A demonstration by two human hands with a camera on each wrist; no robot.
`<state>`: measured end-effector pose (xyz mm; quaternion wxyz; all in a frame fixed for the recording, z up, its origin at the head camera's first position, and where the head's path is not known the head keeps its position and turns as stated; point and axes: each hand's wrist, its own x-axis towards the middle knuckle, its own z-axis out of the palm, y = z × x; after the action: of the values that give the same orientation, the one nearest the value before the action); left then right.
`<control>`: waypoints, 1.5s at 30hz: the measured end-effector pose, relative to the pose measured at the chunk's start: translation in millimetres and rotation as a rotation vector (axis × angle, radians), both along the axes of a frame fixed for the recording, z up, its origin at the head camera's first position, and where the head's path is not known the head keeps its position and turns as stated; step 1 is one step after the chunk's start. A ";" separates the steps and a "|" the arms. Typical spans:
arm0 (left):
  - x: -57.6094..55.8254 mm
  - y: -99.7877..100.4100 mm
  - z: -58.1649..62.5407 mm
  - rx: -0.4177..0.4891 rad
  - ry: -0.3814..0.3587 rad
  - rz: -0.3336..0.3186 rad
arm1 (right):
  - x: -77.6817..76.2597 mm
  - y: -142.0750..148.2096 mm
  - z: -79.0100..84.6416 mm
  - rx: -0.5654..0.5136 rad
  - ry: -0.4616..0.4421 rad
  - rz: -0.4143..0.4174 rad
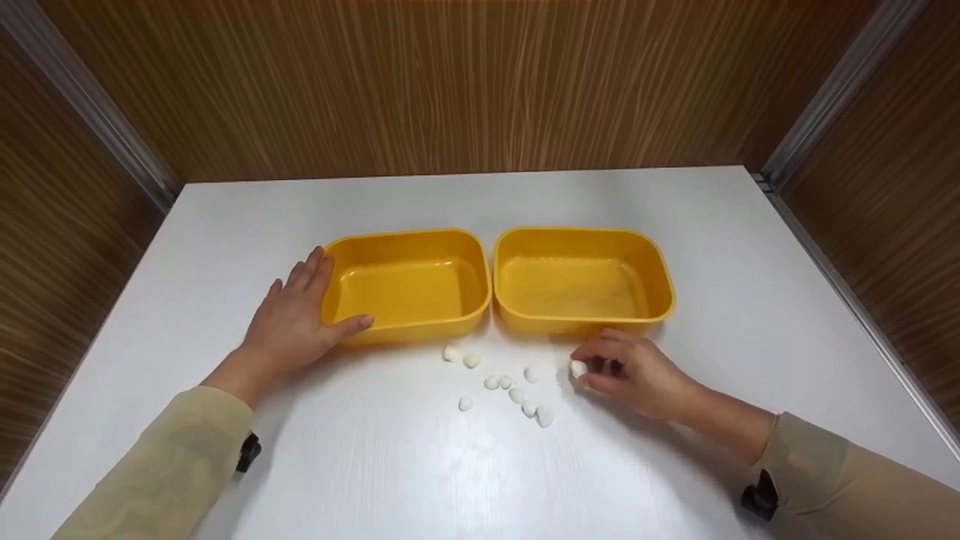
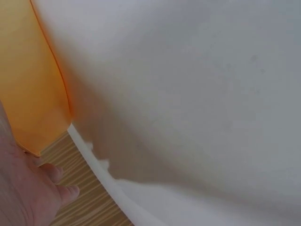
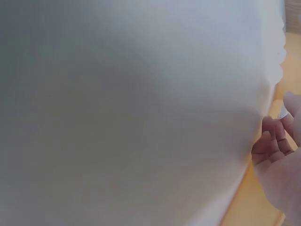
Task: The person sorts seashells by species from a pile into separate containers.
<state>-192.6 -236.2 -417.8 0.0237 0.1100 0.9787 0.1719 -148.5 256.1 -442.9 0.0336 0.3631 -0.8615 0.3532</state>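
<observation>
My left hand [image 1: 292, 319] rests against the left end of a yellow plastic bin [image 1: 405, 330], fingers extended along its side and the thumb over the front rim. In the left wrist view the hand [image 2: 28, 188] lies beside the bin's orange-looking wall [image 2: 37, 70]. Between thumb and fingertips my right hand [image 1: 637, 375] pinches a small white pebble [image 1: 577, 368], just in front of a second yellow bin [image 1: 585, 324]. The right wrist view shows this hand [image 3: 280, 155] at the right edge, with part of the pebble [image 3: 282, 112] visible. Several similar white pebbles [image 1: 517, 395] lie scattered left of it.
Both bins stand side by side on a white table [image 1: 420, 472], nearly touching, and nothing shows inside them. Wood-grain panels [image 1: 480, 90] rise behind the table and on both sides, with metal strips at the corners.
</observation>
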 end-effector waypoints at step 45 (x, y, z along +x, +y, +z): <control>-2.5 -0.2 0.8 -0.026 -0.008 0.003 | -108.1 -213.1 58.5 0.003 -0.073 -0.001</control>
<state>-195.1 -236.4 -417.0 0.0286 0.1075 0.9809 0.1596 -256.6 43.1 -384.4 0.0018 0.3494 -0.8629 0.3651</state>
